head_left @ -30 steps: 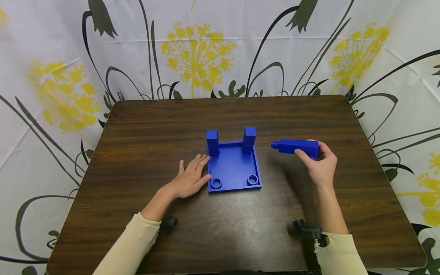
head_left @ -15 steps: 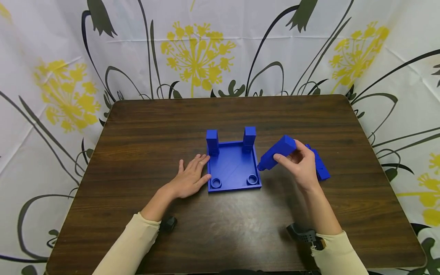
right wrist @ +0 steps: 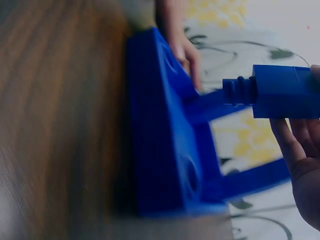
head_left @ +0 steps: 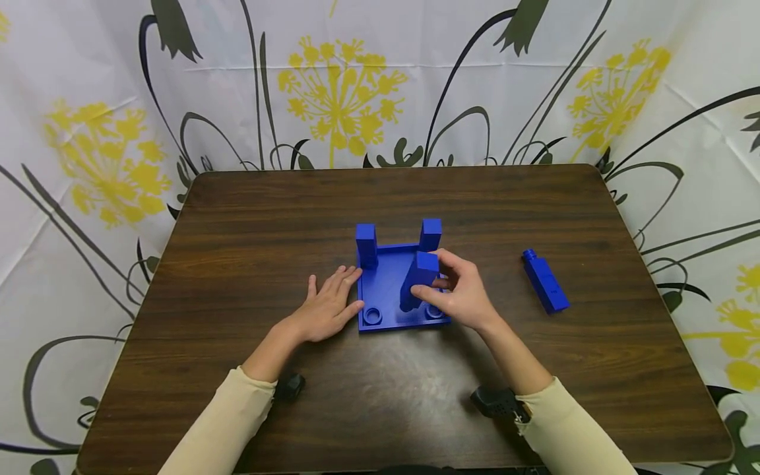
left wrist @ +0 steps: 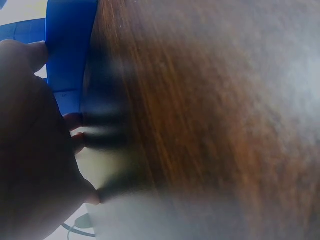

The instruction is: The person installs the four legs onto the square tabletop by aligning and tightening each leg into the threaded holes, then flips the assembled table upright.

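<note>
A square blue tabletop piece with a raised rim lies flat on the table. Two blue square legs, the left one and the right one, stand upright at its far corners. Its near corners bear round sockets, left and right. My left hand rests flat, fingers spread, its thumb and fingertips touching the piece's left side. Above the near right part, my right hand pinches another blue leg, tilted, threaded end down; in the right wrist view that thread is clear of the sockets.
One more blue leg with a threaded end lies on the brown wooden table to the right. A floral cloth hangs behind the table and at its sides.
My right hand has carried the leg left from the table's right side to over the tabletop piece, tipping its threaded end downward. My left hand has stayed in place.
</note>
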Motion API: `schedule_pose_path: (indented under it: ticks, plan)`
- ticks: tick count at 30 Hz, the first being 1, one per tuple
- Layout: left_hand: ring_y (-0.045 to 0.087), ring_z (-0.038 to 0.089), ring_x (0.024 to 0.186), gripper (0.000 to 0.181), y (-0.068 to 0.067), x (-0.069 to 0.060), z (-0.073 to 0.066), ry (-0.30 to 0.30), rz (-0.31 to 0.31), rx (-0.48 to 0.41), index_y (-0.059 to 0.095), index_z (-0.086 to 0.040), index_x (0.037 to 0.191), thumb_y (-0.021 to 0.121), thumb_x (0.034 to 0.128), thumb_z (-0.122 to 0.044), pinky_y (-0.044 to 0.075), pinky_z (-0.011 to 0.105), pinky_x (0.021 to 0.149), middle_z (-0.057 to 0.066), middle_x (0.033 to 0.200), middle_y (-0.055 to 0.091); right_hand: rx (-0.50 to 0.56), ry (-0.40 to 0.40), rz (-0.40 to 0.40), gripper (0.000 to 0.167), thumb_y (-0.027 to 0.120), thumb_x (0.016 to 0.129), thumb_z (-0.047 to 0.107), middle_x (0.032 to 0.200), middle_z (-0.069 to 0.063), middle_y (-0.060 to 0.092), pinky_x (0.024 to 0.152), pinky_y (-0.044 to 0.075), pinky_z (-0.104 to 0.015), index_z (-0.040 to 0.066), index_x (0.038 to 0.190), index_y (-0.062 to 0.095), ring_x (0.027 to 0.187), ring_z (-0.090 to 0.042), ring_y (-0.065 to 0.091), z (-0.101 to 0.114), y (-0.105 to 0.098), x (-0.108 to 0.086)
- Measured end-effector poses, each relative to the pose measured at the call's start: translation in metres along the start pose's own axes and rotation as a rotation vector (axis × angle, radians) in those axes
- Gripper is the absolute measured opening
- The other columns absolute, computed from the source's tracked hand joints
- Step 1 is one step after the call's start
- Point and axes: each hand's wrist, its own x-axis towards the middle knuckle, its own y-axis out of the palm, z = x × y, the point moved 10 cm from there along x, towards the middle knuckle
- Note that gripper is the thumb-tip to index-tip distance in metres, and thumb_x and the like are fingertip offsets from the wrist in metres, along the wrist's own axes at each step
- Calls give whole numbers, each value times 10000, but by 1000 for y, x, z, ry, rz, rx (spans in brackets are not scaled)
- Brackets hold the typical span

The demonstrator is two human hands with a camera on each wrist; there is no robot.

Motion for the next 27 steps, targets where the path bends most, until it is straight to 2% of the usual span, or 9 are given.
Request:
schedule_pose_path:
  ticks: [7, 13, 20, 27]
  plan:
    - [-35, 250, 1497, 673, 0, -1, 0, 4, 3, -16, 36, -221, 1591, 277, 1044, -531, -93, 683, 1064, 73, 1640, 67, -2, 7, 51, 400, 778, 753, -110, 1019, -122, 614, 798, 557, -407, -61, 1122, 630, 936, -147, 641, -13, 44, 4]
    - [-72, 217, 1494, 699, 2, -1, 2, -4, 25, -8, -4, -247, 1588, 215, 1023, -595, -111, 666, 1071, 46, 1645, 27, -63, -49, 85, 374, 775, 745, -106, 1015, -117, 629, 808, 555, -388, -75, 1092, 638, 978, -169, 633, 8, 70, 8]
    - [-23, 265, 1497, 700, -1, -2, 0, 26, 3, -14, 27, -221, 1590, 212, 1024, -590, -87, 691, 1061, 87, 1639, 68, -160, -73, 163, 389, 789, 743, -83, 1043, -147, 633, 795, 560, -389, -62, 1105, 647, 991, -352, 632, 15, 83, 12]
    - [-52, 226, 1497, 688, 1, -2, 0, 20, 16, -5, -3, -247, 1587, 232, 1029, -574, -97, 675, 1070, 56, 1644, 42, -159, -55, 204, 384, 779, 751, -90, 1055, -161, 632, 802, 556, -423, -65, 1109, 645, 995, -341, 634, 5, 86, 12]
